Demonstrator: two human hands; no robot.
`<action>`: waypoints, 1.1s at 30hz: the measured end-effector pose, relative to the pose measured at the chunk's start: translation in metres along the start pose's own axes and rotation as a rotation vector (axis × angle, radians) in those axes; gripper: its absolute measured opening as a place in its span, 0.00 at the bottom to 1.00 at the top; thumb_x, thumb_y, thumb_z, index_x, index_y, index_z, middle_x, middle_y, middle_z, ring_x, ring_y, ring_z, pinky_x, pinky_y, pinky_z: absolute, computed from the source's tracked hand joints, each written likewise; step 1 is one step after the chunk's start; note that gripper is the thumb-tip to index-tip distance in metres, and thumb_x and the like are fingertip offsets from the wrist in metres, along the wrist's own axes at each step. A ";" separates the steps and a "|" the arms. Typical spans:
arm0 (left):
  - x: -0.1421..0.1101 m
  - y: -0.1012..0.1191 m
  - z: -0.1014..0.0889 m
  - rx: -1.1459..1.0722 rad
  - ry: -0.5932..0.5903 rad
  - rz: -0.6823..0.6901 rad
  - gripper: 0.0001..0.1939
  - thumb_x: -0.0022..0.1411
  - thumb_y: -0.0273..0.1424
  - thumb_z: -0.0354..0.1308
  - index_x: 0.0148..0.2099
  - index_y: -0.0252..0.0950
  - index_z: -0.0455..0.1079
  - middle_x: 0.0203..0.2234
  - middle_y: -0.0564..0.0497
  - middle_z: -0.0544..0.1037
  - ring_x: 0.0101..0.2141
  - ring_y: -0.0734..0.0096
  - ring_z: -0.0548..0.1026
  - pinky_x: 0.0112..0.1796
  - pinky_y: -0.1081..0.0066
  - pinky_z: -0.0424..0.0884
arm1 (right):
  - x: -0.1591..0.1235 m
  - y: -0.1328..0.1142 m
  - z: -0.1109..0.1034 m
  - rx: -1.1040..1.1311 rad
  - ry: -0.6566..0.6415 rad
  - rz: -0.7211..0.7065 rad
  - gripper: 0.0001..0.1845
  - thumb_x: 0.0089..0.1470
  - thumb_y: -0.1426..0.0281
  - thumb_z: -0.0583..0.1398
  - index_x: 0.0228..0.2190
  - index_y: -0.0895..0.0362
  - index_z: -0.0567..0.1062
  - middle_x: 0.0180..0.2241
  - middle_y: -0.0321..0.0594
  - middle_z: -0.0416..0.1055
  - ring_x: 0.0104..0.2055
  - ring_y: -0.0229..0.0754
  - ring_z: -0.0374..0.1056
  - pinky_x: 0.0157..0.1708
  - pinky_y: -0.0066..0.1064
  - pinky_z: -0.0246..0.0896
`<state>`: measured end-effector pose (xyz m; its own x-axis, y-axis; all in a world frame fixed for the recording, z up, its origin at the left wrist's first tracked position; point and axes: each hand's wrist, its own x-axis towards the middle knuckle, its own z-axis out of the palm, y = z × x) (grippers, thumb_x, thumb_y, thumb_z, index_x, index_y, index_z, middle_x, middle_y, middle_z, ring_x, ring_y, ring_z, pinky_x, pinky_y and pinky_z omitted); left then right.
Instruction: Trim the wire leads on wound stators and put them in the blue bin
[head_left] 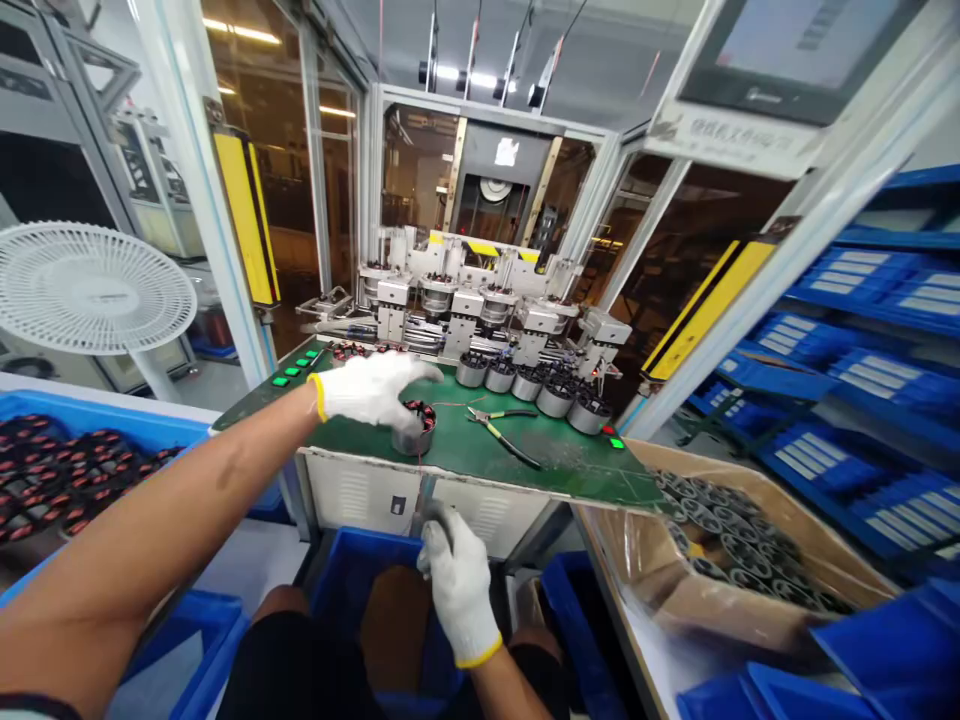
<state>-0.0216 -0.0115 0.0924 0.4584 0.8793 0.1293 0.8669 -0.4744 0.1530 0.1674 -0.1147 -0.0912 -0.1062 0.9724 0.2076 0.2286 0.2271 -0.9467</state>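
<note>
Fingers [420,372] of the gloved left hand [367,390] spread apart above a wound coil [414,432].

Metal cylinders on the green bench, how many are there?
6. Five metal cylinders stand in a row at the green bench's far edge; one sits under the left hand. Others may be hidden.

The dark object [437,520] in the right hand [459,590] is blurred.

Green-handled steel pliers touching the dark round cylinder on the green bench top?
Apart. The head view shows a stretch of green bench top between the green-handled steel pliers and the dark round cylinder under the left hand.
</note>
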 end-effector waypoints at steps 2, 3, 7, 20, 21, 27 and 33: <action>0.002 0.020 -0.003 0.102 0.033 -0.133 0.38 0.47 0.57 0.55 0.54 0.39 0.67 0.43 0.41 0.75 0.44 0.49 0.73 0.43 0.58 0.65 | -0.003 -0.002 -0.013 -0.112 0.077 -0.079 0.23 0.59 0.54 0.50 0.45 0.58 0.72 0.26 0.38 0.72 0.22 0.36 0.66 0.26 0.25 0.63; 0.004 0.032 0.001 0.153 0.031 -0.201 0.37 0.48 0.59 0.53 0.50 0.35 0.70 0.39 0.38 0.76 0.41 0.46 0.74 0.41 0.56 0.66 | -0.003 -0.003 -0.019 -0.159 0.115 -0.104 0.23 0.60 0.54 0.49 0.44 0.58 0.72 0.25 0.38 0.71 0.23 0.37 0.66 0.27 0.26 0.64; 0.007 0.062 0.028 0.302 0.038 -0.371 0.38 0.53 0.57 0.50 0.40 0.21 0.73 0.32 0.27 0.74 0.36 0.37 0.74 0.34 0.53 0.66 | 0.000 -0.001 -0.035 -0.306 0.217 -0.189 0.23 0.60 0.55 0.49 0.42 0.58 0.74 0.26 0.40 0.73 0.26 0.39 0.70 0.29 0.26 0.65; -0.015 -0.003 0.025 -0.026 -0.049 -0.017 0.32 0.47 0.40 0.59 0.56 0.47 0.62 0.50 0.50 0.72 0.47 0.56 0.72 0.43 0.65 0.68 | 0.043 -0.055 -0.052 -0.386 0.236 -0.425 0.17 0.61 0.63 0.51 0.47 0.56 0.71 0.44 0.43 0.74 0.45 0.42 0.70 0.47 0.30 0.63; -0.016 -0.001 0.027 -0.057 -0.049 -0.030 0.31 0.47 0.39 0.59 0.56 0.47 0.63 0.49 0.52 0.73 0.46 0.58 0.72 0.42 0.66 0.68 | 0.052 -0.062 -0.045 -0.449 0.172 -0.446 0.17 0.61 0.65 0.50 0.49 0.55 0.70 0.46 0.42 0.73 0.47 0.42 0.69 0.49 0.30 0.62; -0.019 -0.002 0.028 -0.181 -0.068 0.022 0.31 0.43 0.30 0.59 0.53 0.45 0.65 0.46 0.55 0.74 0.45 0.64 0.72 0.43 0.72 0.67 | 0.093 -0.075 -0.009 -1.054 -0.036 -0.323 0.16 0.61 0.66 0.49 0.46 0.52 0.71 0.35 0.41 0.75 0.34 0.44 0.72 0.35 0.32 0.63; -0.016 -0.012 0.025 -0.252 -0.125 0.002 0.32 0.40 0.32 0.62 0.52 0.47 0.66 0.45 0.58 0.74 0.42 0.65 0.73 0.41 0.73 0.67 | 0.090 -0.069 -0.040 -1.282 -0.155 -0.376 0.17 0.62 0.65 0.47 0.40 0.52 0.74 0.30 0.40 0.75 0.32 0.46 0.72 0.31 0.33 0.60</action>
<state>-0.0342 -0.0188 0.0636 0.4938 0.8695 0.0102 0.7974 -0.4575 0.3935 0.1808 -0.0407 0.0027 -0.4500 0.8442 0.2913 0.8905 0.4487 0.0751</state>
